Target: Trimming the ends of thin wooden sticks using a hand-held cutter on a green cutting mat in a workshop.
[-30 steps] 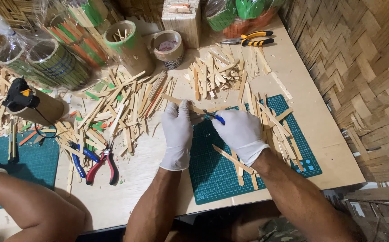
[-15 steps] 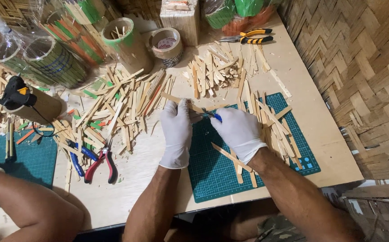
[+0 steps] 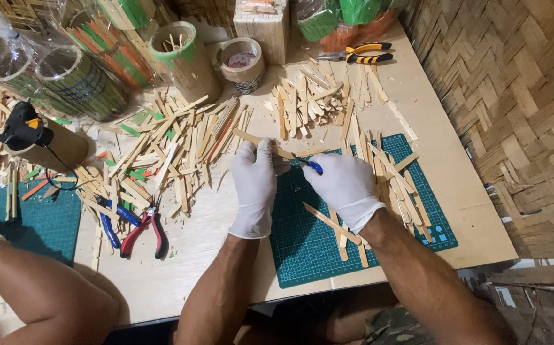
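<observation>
The left hand (image 3: 254,188) is closed around a flat wooden stick (image 3: 261,142) lying left to right above the green cutting mat (image 3: 302,243) on the surface, while the right hand (image 3: 344,188) grips a blue-handled cutter (image 3: 309,165) at its near end, both hardly moved since earlier

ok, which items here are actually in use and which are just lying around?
In use: left hand holding a wooden stick; right hand with a blue-handled tool; green cutting mat.
Lying about: red pliers, yellow pliers, tape roll, glue gun.
</observation>
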